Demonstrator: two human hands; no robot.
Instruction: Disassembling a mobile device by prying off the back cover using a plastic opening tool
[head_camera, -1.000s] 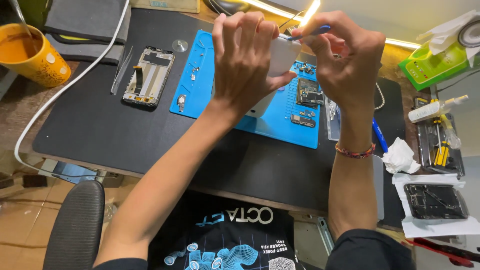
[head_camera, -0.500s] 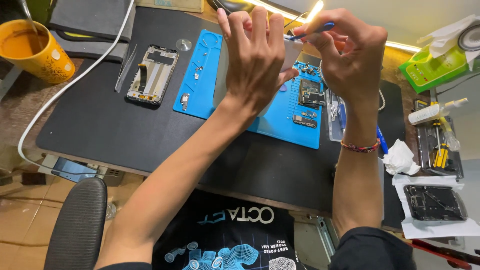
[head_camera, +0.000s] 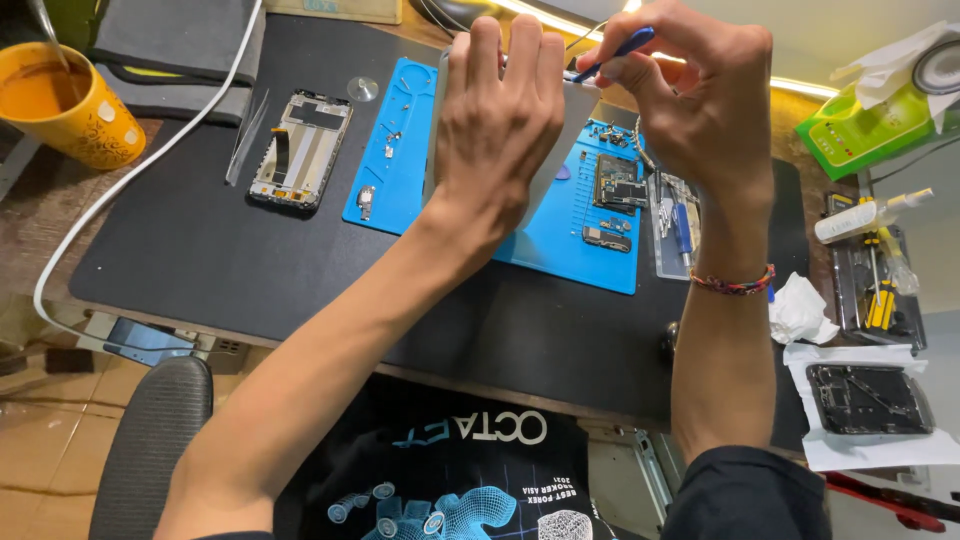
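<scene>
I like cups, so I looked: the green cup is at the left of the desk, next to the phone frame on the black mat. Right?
Not quite. The cup is orange-yellow, not green, as the head view shows. It does sit at the left, near the phone frame on the black mat.

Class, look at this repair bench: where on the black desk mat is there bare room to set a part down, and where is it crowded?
Free: the black desk mat between the phone frame and the near desk edge, and the strip below the blue work mat. Crowded: the blue work mat under both hands, with its circuit board and small parts, and the right side around the crumpled tissue and tool tray.
</scene>
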